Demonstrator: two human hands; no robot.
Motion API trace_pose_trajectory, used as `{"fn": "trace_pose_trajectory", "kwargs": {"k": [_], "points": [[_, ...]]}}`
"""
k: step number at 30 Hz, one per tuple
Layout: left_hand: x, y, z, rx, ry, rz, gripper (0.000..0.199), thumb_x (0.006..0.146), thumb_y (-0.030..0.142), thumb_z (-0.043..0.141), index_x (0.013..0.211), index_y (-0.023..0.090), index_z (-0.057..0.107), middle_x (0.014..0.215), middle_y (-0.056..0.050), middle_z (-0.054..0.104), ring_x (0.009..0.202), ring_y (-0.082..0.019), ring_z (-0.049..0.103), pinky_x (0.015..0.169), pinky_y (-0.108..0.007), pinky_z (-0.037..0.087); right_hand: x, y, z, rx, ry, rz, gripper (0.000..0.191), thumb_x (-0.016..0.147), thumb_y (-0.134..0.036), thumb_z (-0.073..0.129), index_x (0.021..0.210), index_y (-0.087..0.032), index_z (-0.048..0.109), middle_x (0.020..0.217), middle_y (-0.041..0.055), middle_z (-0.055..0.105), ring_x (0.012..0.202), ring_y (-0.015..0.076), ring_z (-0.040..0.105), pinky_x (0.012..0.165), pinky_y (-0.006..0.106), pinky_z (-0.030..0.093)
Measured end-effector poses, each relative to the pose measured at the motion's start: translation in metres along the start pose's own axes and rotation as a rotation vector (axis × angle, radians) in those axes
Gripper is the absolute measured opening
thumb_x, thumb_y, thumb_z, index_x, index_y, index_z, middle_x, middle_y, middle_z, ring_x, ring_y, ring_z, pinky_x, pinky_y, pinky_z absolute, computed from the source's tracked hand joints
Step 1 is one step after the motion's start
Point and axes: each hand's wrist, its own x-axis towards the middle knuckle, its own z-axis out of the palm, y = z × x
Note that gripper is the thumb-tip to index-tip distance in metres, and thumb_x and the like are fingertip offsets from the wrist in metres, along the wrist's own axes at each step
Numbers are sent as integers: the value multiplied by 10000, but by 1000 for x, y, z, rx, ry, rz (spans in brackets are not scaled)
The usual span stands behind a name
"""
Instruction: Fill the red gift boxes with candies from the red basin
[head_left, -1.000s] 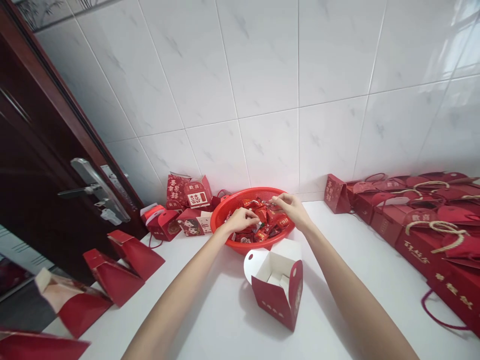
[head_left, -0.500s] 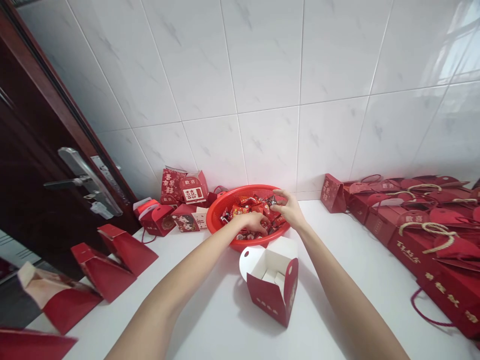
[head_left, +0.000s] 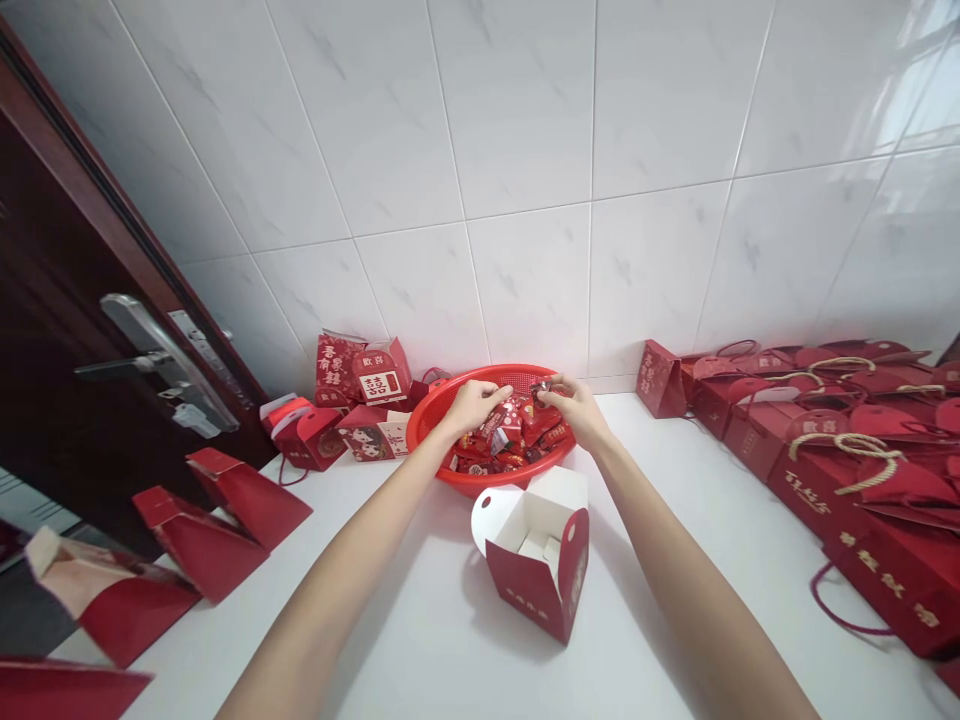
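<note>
A red plastic basket (head_left: 427, 425) of wrapped candies (head_left: 517, 425) stands near the tiled wall. Over its left part, my left hand (head_left: 478, 403) pinches a red-and-white wrapped candy (head_left: 506, 425) between its fingers. At the basket's right side my right hand (head_left: 574, 403) is closed on a small dark-wrapped candy (head_left: 540, 390). In front of the basket, between my forearms, stands an open red box (head_left: 525, 585) with a white inside; its flaps are up and it is untouched.
Rows of closed red gift boxes (head_left: 817, 480) with cords fill the right side. Several red boxes (head_left: 225, 530) stand along the left edge. More boxes (head_left: 375, 385) are stacked left of the basket. A dark door (head_left: 67, 330) with a handle is at left.
My left hand has lifted from deep in the candies and moved back and left, with a candy now in it. My right fingers have closed on a dark-wrapped candy. The view has shifted slightly.
</note>
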Motion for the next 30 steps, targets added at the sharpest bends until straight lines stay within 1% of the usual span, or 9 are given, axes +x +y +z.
{"fn": "trace_pose_trajectory", "kwargs": {"k": [3, 6, 12, 15, 17, 20, 24, 27, 30], "points": [[-4, 3, 0, -14, 80, 27, 594, 783, 692, 542, 532, 215, 292, 517, 62, 269, 501, -97, 283, 521, -260, 245, -2, -3, 1, 50, -45, 77, 312, 577, -377, 776, 767, -207, 598, 786, -7, 682, 708, 149, 623, 623, 259, 479], [-9, 6, 2, 18, 147, 63, 558, 820, 639, 535, 542, 206, 320, 532, 56, 301, 532, -105, 317, 544, -258, 276, -5, -4, 4, 24, -126, 130, 326, 584, -396, 795, 775, -212, 604, 822, -3, 686, 724, 149, 620, 587, 245, 458], [-13, 7, 10, -64, 138, 80, 477, 835, 584, 548, 579, 189, 467, 566, 36, 446, 579, -123, 426, 570, -250, 359, -8, -4, 9, -55, -239, 129, 279, 608, -381, 791, 750, -204, 628, 814, 3, 688, 744, 146, 623, 616, 247, 486], [-14, 7, 11, -77, 134, 80, 444, 838, 586, 544, 644, 188, 524, 608, 22, 517, 617, -139, 481, 600, -251, 403, -7, -3, 10, -105, -253, 144, 259, 633, -378, 775, 741, -206, 615, 748, -8, 667, 683, 142, 609, 584, 248, 483], [-15, 6, 10, -57, 149, 88, 438, 849, 582, 535, 652, 191, 519, 612, 22, 520, 617, -141, 484, 601, -251, 407, -6, -2, 10, -145, -244, 131, 245, 648, -376, 761, 733, -204, 609, 720, -15, 652, 662, 137, 594, 571, 243, 476], [-16, 3, 8, -18, 197, 103, 409, 875, 549, 511, 674, 193, 526, 641, 20, 551, 633, -142, 504, 626, -251, 412, -5, 0, 11, -192, -238, 110, 232, 653, -370, 748, 719, -198, 608, 698, -19, 635, 658, 132, 582, 570, 236, 467], [-16, 2, 6, 56, 247, 125, 329, 906, 472, 487, 753, 193, 572, 714, 4, 623, 677, -152, 551, 680, -258, 422, -5, -3, 11, -169, -244, 141, 223, 652, -363, 748, 720, -195, 618, 694, -16, 634, 671, 138, 596, 571, 238, 477], [-17, 4, 9, 117, 229, 141, 307, 928, 450, 476, 794, 198, 589, 734, -3, 647, 702, -160, 568, 704, -261, 430, -7, -7, 9, -104, -234, 164, 231, 640, -355, 773, 714, -197, 621, 717, -10, 652, 687, 143, 611, 567, 236, 485], [-18, 6, 12, 155, 148, 154, 329, 945, 472, 453, 817, 203, 594, 745, -1, 656, 707, -161, 577, 700, -256, 425, -8, -9, 9, -69, -297, 177, 263, 612, -353, 812, 722, -196, 631, 736, -6, 660, 700, 147, 620, 568, 239, 496]]}}
